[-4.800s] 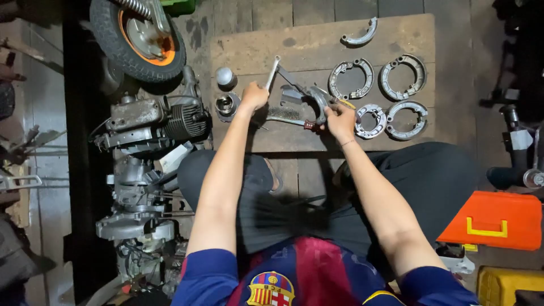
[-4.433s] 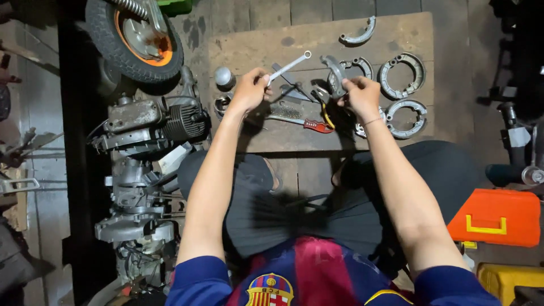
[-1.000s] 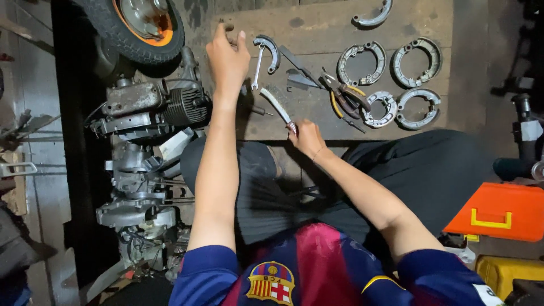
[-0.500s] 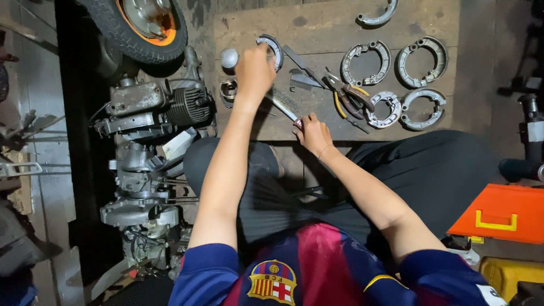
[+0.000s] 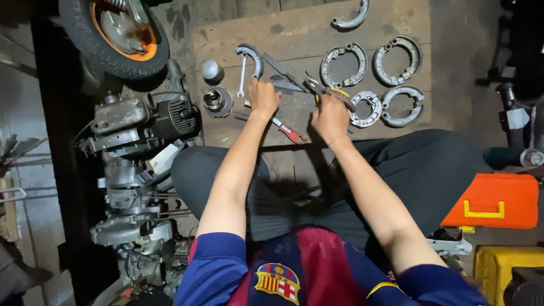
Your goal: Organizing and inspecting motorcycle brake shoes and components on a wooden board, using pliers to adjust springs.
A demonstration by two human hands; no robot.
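The left hand (image 5: 263, 97) rests knuckles-up on the wooden board (image 5: 294, 25) with its fingers curled down over the upper end of a long tool with a red grip (image 5: 286, 130); whether they actually clamp it cannot be told from above. That tool lies flat, its long axis running diagonally, red handle pointing down and to the right toward the person's lap, metal end hidden under the hand. Just to the right, the right hand (image 5: 330, 116) is closed over the handles of yellow-gripped pliers (image 5: 326, 90), whose nose points up and to the left toward a flat dark metal piece (image 5: 281, 72) lying between the two hands. As for progress, the work looks partly laid out: above the left hand a small spanner (image 5: 242, 79) lies nearly upright beside a single curved brake shoe (image 5: 253, 56), and to the right four ring-shaped brake shoe pairs (image 5: 396, 59) sit in two rows, with one more loose shoe (image 5: 351, 17) at the board's top edge. These appear sorted, while the tools under the hands are not yet set in any order. Left of the board stand a round metal cap (image 5: 211, 69) and a hub-like part (image 5: 216, 101), then a stripped engine (image 5: 141, 122) and a wheel with an orange rim (image 5: 116, 31). An orange case (image 5: 496, 201) lies by the right knee.
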